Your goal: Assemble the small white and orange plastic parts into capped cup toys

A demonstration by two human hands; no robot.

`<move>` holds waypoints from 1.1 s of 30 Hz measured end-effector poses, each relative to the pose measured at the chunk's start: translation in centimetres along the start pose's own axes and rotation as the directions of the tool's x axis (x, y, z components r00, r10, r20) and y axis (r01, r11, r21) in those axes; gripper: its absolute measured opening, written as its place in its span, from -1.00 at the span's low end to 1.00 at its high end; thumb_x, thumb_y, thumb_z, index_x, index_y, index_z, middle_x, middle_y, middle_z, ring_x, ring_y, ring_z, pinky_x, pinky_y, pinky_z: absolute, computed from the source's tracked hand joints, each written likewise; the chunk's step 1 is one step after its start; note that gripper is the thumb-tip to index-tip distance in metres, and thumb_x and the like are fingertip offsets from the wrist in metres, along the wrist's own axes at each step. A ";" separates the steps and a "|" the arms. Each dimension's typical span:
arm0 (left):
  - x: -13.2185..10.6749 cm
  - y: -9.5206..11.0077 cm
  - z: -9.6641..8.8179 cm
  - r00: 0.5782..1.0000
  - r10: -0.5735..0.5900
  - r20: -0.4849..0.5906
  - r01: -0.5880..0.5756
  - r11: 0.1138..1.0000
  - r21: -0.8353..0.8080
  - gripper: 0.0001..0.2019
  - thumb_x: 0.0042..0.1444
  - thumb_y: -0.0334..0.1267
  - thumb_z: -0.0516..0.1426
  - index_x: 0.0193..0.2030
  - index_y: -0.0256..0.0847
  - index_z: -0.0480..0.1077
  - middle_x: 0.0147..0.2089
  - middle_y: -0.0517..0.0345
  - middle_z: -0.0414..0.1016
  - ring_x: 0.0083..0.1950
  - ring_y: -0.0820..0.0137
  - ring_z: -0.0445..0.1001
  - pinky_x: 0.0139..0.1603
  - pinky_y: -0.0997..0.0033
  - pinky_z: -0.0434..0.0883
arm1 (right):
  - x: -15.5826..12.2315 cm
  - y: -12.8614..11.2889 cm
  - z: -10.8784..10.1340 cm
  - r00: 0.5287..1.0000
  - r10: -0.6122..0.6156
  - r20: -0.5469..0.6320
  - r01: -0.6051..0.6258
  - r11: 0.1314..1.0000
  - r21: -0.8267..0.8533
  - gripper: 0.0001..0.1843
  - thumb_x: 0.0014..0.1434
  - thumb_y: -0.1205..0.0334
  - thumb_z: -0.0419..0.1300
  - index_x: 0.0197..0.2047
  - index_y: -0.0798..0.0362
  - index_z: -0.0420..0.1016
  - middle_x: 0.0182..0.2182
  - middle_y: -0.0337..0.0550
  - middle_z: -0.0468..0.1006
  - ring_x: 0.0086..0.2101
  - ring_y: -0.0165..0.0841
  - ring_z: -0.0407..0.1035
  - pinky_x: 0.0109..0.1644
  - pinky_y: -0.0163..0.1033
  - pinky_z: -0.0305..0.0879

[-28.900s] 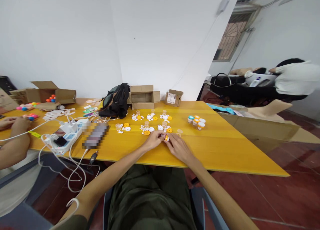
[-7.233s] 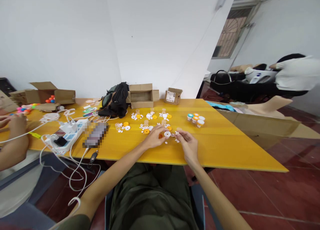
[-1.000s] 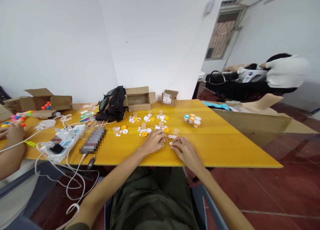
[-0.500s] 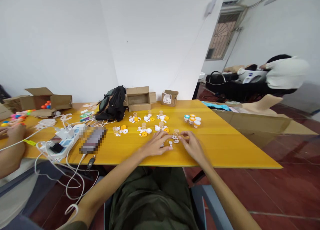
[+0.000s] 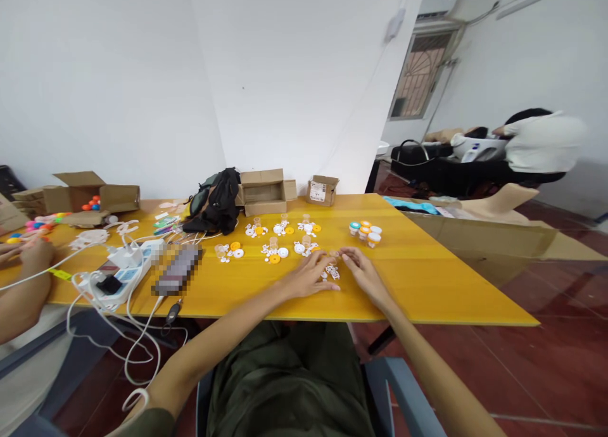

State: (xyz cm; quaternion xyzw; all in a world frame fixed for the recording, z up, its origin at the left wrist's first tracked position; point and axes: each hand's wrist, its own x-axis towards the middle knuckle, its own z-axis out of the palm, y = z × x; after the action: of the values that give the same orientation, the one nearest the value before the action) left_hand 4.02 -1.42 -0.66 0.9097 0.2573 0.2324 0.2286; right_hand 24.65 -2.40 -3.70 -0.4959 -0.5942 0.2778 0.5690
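Note:
My left hand (image 5: 308,277) lies flat on the yellow table (image 5: 427,285), fingers stretched out toward a small cluster of white plastic parts (image 5: 331,272). My right hand (image 5: 365,272) rests just right of those parts, fingers curled near a small clear cup (image 5: 334,254); I cannot make out anything in them. Behind my hands lie groups of orange and white round lids with little clear cups (image 5: 278,252). Several closed small jars with coloured lids (image 5: 367,230) stand to the right.
Cardboard boxes (image 5: 263,190) and a black bag (image 5: 217,199) line the table's far edge. A power strip with white cables (image 5: 121,269) and a phone (image 5: 178,269) lie left. Another person's hands (image 5: 23,253) work at far left. A person in white (image 5: 541,142) bends at the back right.
My left hand has slid right and flattened beside the white parts. My right hand has moved a little up and right of them. The camera has shifted slightly.

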 end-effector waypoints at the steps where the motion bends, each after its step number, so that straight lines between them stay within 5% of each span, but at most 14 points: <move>1: 0.3 0.0 0.2 1.000 -0.002 -0.007 0.002 1.000 -0.006 -0.34 0.19 0.06 0.26 0.37 -0.02 0.22 0.34 -0.12 0.20 0.39 0.07 0.27 0.42 -0.02 0.26 | 0.0 -0.1 -0.1 1.000 0.000 -0.001 0.000 1.000 -0.001 -0.55 0.16 -0.28 0.17 -0.18 -0.07 0.48 -0.20 -0.04 0.68 -0.12 -0.10 0.57 0.04 0.09 0.49; 18: 6.0 0.6 4.6 0.993 -0.027 -0.116 0.052 0.975 0.218 -0.67 0.33 -0.18 0.12 0.20 -0.10 0.31 0.07 -0.04 0.37 0.11 0.10 0.41 0.20 0.03 0.40 | 1.0 -0.7 -0.7 0.994 0.067 -0.085 -0.067 0.998 0.000 -0.44 0.15 -0.40 0.06 -0.33 -0.06 0.48 -0.35 -0.10 0.63 -0.24 -0.11 0.51 -0.15 -0.04 0.48; 25: 8.5 0.4 5.2 0.974 -0.157 -0.163 0.195 0.946 0.257 -0.71 0.33 -0.30 0.05 0.17 -0.16 0.31 0.11 -0.11 0.34 0.13 0.06 0.34 0.20 0.01 0.36 | 3.1 -0.3 -2.2 0.996 0.031 -0.087 -0.041 0.993 -0.114 -0.50 0.15 -0.34 0.07 -0.37 -0.07 0.47 -0.37 -0.12 0.62 -0.24 -0.11 0.48 -0.06 -0.02 0.43; 33: 11.3 -0.7 5.0 0.903 -0.315 -0.291 0.383 0.898 0.216 -0.82 0.29 -0.39 0.04 -0.02 -0.14 0.38 0.07 -0.10 0.33 0.11 0.06 0.30 0.15 0.01 0.35 | 2.7 0.0 -2.3 0.989 0.026 -0.143 -0.039 0.996 -0.085 -0.45 0.15 -0.37 0.04 -0.32 -0.06 0.50 -0.29 -0.07 0.66 -0.18 -0.06 0.50 0.00 0.03 0.42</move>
State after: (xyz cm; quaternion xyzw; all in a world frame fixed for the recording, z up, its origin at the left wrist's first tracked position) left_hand 15.06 4.06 -1.54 0.8340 0.4732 0.2625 0.1076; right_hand 27.21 -0.49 -2.12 -0.5485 -0.5556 0.2249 0.5830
